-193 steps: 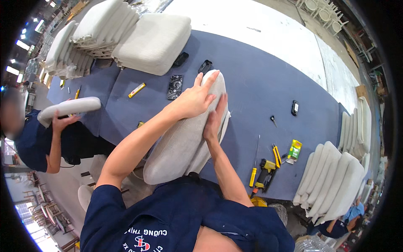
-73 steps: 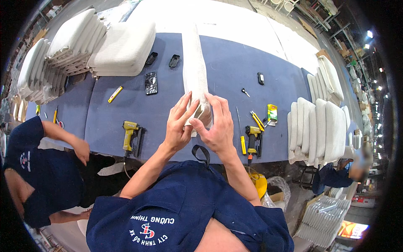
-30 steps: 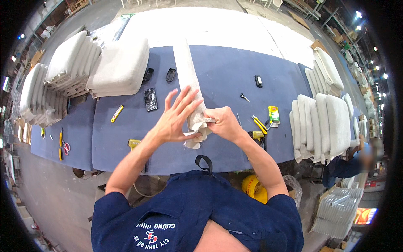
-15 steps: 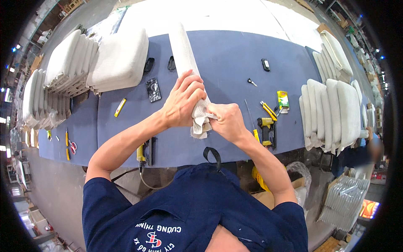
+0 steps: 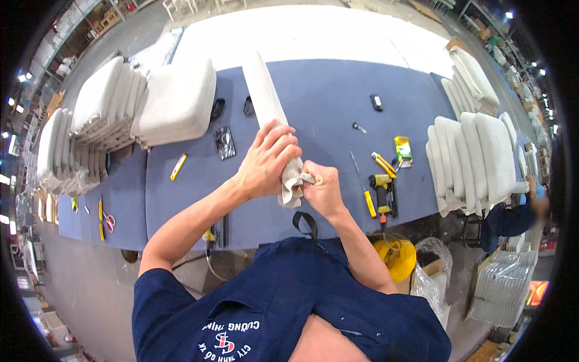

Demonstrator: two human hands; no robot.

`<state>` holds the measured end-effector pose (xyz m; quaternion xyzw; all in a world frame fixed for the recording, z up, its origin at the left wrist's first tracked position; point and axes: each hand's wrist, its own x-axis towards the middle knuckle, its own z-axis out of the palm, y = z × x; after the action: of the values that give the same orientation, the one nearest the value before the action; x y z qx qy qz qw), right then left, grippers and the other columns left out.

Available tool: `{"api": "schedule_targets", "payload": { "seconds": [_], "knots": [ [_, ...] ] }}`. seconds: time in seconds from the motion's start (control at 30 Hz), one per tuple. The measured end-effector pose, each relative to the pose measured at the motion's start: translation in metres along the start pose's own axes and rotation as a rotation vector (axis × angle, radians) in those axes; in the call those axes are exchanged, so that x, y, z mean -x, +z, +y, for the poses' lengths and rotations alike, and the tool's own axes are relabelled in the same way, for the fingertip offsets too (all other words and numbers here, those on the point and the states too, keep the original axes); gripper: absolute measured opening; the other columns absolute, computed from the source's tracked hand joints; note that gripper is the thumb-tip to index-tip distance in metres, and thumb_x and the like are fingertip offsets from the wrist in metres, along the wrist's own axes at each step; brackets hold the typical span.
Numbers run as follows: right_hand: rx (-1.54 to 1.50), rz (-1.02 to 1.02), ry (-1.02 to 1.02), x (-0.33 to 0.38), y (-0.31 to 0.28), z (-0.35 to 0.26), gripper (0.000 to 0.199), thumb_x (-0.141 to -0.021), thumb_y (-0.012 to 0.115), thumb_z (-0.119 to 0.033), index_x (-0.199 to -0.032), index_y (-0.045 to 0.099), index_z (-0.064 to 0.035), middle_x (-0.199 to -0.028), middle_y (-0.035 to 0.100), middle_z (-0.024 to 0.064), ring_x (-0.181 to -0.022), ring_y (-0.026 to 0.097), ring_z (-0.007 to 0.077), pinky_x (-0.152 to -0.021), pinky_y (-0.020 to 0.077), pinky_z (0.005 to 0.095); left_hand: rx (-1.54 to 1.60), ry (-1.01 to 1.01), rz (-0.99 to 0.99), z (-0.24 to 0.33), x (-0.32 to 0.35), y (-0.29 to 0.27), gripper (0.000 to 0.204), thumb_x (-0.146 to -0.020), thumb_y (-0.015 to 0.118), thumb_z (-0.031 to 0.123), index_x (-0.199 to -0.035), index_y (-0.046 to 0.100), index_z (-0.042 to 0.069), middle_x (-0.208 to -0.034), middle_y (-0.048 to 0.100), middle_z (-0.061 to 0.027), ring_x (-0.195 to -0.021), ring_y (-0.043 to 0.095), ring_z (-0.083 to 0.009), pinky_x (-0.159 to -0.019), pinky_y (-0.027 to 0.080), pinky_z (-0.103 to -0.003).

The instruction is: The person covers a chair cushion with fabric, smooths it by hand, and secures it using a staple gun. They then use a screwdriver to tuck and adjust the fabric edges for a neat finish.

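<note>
An off-white, fabric-covered chair pad (image 5: 262, 87) stands on its narrow edge on the blue-covered table, pointing away from me. My left hand (image 5: 265, 161) is wrapped over the near end of the pad, fingers across its top. Loose folds of cover fabric (image 5: 292, 188) bunch at that near end. Beside them my right hand (image 5: 322, 190) is closed in a fist, gripping a piece of this fabric at the pad's right side. The pad's underside and broad faces are mostly hidden.
Stacked off-white pads stand left (image 5: 172, 105) and right (image 5: 464, 157). On the table (image 5: 332, 108) to the right are a staple gun (image 5: 382, 190), a yellow-handled screwdriver (image 5: 369, 204) and yellow cutters (image 5: 384, 165). A yellow utility knife (image 5: 178, 166) and scissors (image 5: 109, 222) lie left. A person works far right.
My right hand has turned more upright and holds the fabric closer against the pad's side. The loose folds have shifted and hang less spread. My left hand keeps its hold; the view has shifted slightly.
</note>
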<state>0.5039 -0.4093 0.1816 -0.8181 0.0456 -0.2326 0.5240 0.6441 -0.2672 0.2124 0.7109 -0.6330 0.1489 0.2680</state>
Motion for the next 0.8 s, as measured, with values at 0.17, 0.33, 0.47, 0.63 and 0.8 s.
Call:
{"api": "schedule_targets", "payload": {
  "seconds": [0.17,0.33,0.47,0.63,0.8],
  "knots": [
    [0.051,-0.226,-0.132,0.036,-0.004,-0.008,0.018,-0.078,0.074,-0.006,-0.096,0.073,-0.0061,-0.084,0.072,0.0169,-0.073,0.073,0.0324,-0.066,0.0559,0.0388,0.247,-0.088,-0.114,-0.006,-0.003,-0.056,0.084,-0.081,0.084,0.052,-0.149,0.053,0.015,-0.166,0.033,-0.021,-0.159,0.02,-0.0433,-0.129,0.013,-0.064],
    [-0.043,-1.004,0.026,0.088,0.029,-0.035,0.034,-0.095,0.075,-0.036,-0.1,0.069,-0.0032,-0.089,0.071,0.019,-0.081,0.071,0.0305,-0.073,0.0539,0.0419,0.718,-0.895,0.295,-0.044,-0.015,-0.074,0.1,-0.09,0.072,0.065,-0.165,0.031,0.012,-0.169,0.031,-0.0229,-0.152,0.037,-0.0458,-0.121,0.034,-0.06],
    [-0.146,-1.21,0.23,0.081,0.034,0.027,0.054,-0.104,0.061,-0.054,-0.126,0.067,-0.0057,-0.117,0.072,0.015,-0.108,0.069,0.0292,-0.096,0.0527,0.0427,0.798,-0.675,0.182,-0.017,-0.01,-0.096,0.076,-0.085,0.072,0.043,-0.15,0.056,0.009,-0.153,0.054,-0.0229,-0.145,0.049,-0.0403,-0.118,0.04,-0.052],
    [0.016,-0.441,0.397,0.074,-0.015,0.1,0.038,-0.104,0.064,-0.034,-0.122,0.07,-0.0017,-0.114,0.076,0.0182,-0.108,0.073,0.0323,-0.094,0.0556,0.0434,0.629,-0.392,0.091,0.02,0.051,-0.123,0.068,-0.076,0.074,0.022,-0.14,0.064,0.002,-0.147,0.061,-0.0234,-0.138,0.058,-0.0357,-0.113,0.045,-0.046],
    [-0.164,-0.124,0.528,0.086,-0.057,0.17,0.035,-0.101,0.072,-0.02,-0.129,0.064,0.0001,-0.109,0.077,0.0137,-0.106,0.073,0.0201,-0.094,0.0564,0.0357,0.421,-0.448,0.082,0.071,0.105,-0.133,0.061,-0.074,0.085,0.024,-0.128,0.07,-0.002,-0.133,0.069,-0.0247,-0.122,0.07,-0.0371,-0.103,0.054,-0.044]
  ]
}}
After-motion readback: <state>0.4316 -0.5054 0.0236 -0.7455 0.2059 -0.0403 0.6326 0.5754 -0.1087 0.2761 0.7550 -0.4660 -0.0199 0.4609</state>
